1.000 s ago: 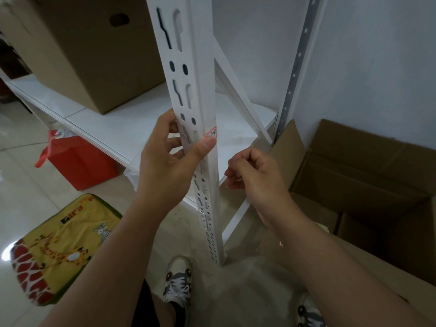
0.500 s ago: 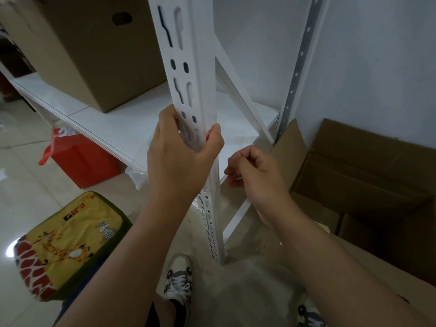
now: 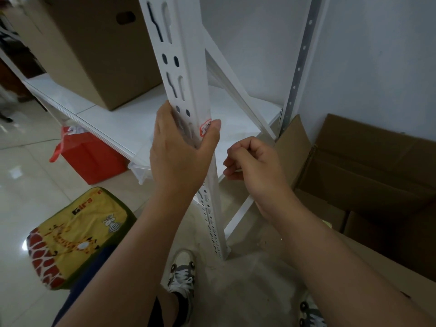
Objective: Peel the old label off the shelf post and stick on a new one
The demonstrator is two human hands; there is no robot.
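A white slotted shelf post (image 3: 186, 67) runs from the top of the view down to the floor. My left hand (image 3: 181, 152) wraps around the post at mid height, its thumb pressed on a small red-and-white label (image 3: 205, 128) at the post's right edge. Just right of the post, my right hand (image 3: 254, 164) is curled with thumb and fingertips pinched together on what looks like a thin pale strip; what it is I cannot tell. It does not touch the post.
A white shelf board (image 3: 113, 119) carries a closed cardboard box (image 3: 94, 50). An open cardboard box (image 3: 377, 171) stands at the right by the wall. On the floor lie a red bag (image 3: 94, 159) and a yellow giraffe cushion (image 3: 75, 234). My shoes (image 3: 181, 274) are by the post's foot.
My left hand closed around the post from a looser hold. Its thumb covered the label half a second ago and now leaves part of it showing. The right hand stayed almost still.
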